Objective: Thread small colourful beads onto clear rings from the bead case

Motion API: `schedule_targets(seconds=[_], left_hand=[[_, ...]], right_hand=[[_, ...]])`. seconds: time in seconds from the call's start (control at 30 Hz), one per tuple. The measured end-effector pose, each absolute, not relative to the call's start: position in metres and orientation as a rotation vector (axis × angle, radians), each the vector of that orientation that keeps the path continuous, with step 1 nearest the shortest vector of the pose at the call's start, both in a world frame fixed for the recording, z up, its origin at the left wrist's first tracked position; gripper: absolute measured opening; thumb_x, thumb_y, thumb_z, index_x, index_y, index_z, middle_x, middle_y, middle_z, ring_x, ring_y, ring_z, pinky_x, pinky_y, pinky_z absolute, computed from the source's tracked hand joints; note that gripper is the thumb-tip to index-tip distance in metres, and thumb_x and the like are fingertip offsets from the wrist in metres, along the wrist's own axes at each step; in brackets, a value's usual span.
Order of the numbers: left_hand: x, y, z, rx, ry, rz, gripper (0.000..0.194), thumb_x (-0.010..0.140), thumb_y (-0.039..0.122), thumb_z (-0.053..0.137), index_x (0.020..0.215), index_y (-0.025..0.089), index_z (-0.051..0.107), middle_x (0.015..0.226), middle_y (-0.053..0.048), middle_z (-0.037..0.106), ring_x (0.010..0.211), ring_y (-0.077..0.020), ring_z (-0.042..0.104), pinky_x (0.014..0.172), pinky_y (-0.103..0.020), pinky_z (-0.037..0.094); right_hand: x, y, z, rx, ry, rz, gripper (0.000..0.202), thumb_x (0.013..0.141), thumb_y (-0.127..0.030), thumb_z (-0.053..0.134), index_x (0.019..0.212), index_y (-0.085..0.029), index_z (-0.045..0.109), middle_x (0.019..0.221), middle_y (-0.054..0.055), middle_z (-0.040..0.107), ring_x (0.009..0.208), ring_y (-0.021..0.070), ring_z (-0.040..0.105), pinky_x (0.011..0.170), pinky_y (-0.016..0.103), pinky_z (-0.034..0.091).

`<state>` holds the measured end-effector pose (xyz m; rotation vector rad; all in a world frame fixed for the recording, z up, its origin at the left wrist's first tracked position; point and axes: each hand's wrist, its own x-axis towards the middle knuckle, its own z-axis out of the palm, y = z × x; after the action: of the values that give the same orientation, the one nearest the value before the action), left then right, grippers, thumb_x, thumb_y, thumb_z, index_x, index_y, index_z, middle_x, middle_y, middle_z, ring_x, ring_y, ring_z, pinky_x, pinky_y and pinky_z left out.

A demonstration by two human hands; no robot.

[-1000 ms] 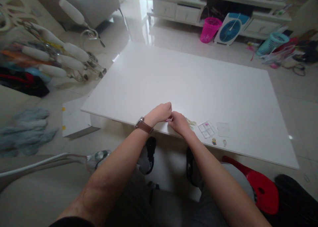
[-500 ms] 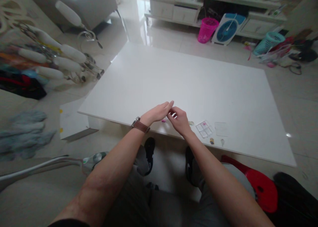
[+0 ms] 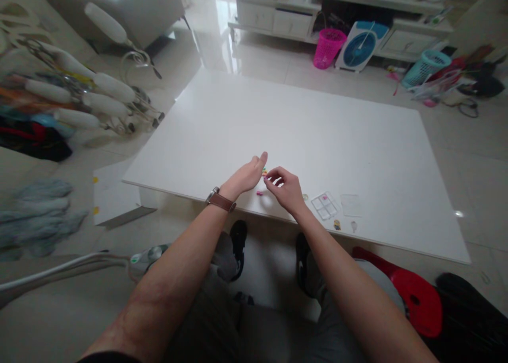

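Note:
My left hand (image 3: 249, 173), with a brown-strapped watch (image 3: 220, 199) on the wrist, is turned on edge above the table's near side. At its palm side shows a small multicoloured piece (image 3: 264, 171), green, yellow and orange. The left fingers partly hide it and appear closed on it. From the right, my right hand (image 3: 284, 187) pinches thumb and forefinger at the piece's lower, pinkish end. Just below, a small pink piece (image 3: 259, 193) lies on the white table (image 3: 301, 125). Right of my right wrist lie a clear divided box (image 3: 325, 206) and a clear square lid (image 3: 351, 205).
Near the front edge lie a small yellow figure (image 3: 337, 225) and a small pale piece (image 3: 354, 226). A greenish piece (image 3: 305, 197) is beside my right wrist. A red stool-like object (image 3: 423, 302) stands at lower right. Beyond the table are a pink basket (image 3: 328, 48) and a blue fan (image 3: 360, 46).
My left hand has shifted slightly left and tilted up, away from my right fingertips. The multicoloured piece now shows between the hands. The pink piece on the table is more exposed.

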<state>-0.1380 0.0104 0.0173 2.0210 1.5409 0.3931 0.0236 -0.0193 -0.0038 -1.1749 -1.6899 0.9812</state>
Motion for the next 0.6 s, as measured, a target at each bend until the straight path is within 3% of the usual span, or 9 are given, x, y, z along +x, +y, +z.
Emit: schedule_targets(seconds=[0.1, 0.23, 0.37, 0.6], left_hand=[[-0.141, 0.011, 0.016, 2.024, 1.623, 0.320, 0.053, 0.108, 0.036, 0.021, 0.149, 0.011, 0.041, 0.111, -0.016, 0.060, 0.093, -0.0235, 0.064, 0.088, -0.035, 0.048], [-0.142, 0.011, 0.016, 2.041, 1.651, 0.287, 0.052, 0.108, 0.036, 0.021, 0.149, 0.011, 0.040, 0.112, -0.016, 0.059, 0.095, -0.0241, 0.063, 0.088, -0.035, 0.047], [-0.139, 0.009, 0.021, 1.942, 1.669, 0.332, 0.055, 0.108, 0.045, 0.014, 0.137, 0.014, 0.050, 0.106, -0.014, 0.061, 0.095, -0.0251, 0.064, 0.088, -0.036, 0.046], [-0.135, 0.007, 0.032, 1.713, 1.685, 0.378, 0.058, 0.105, 0.057, 0.014, 0.113, 0.018, 0.055, 0.102, -0.014, 0.065, 0.101, -0.0285, 0.065, 0.088, -0.037, 0.046]], right_hand=[[0.026, -0.018, -0.004, -1.210, -1.707, 0.962, 0.002, 0.083, -0.021, 0.064, 0.083, -0.021, 0.066, 0.084, 0.001, 0.072, 0.072, 0.0141, 0.066, 0.064, 0.025, 0.051], [0.030, -0.014, -0.013, -1.325, -1.844, 0.893, 0.010, 0.080, -0.011, 0.062, 0.081, -0.020, 0.067, 0.083, 0.001, 0.073, 0.071, 0.0142, 0.066, 0.068, 0.025, 0.050], [0.036, -0.012, -0.025, -1.433, -2.143, 0.815, 0.018, 0.076, -0.003, 0.061, 0.081, -0.019, 0.068, 0.083, 0.003, 0.073, 0.073, 0.0154, 0.064, 0.075, 0.027, 0.047], [0.036, -0.018, -0.031, -1.555, -2.471, 0.767, 0.014, 0.087, -0.012, 0.060, 0.090, -0.021, 0.071, 0.091, 0.007, 0.075, 0.084, 0.0198, 0.066, 0.074, 0.027, 0.042]])
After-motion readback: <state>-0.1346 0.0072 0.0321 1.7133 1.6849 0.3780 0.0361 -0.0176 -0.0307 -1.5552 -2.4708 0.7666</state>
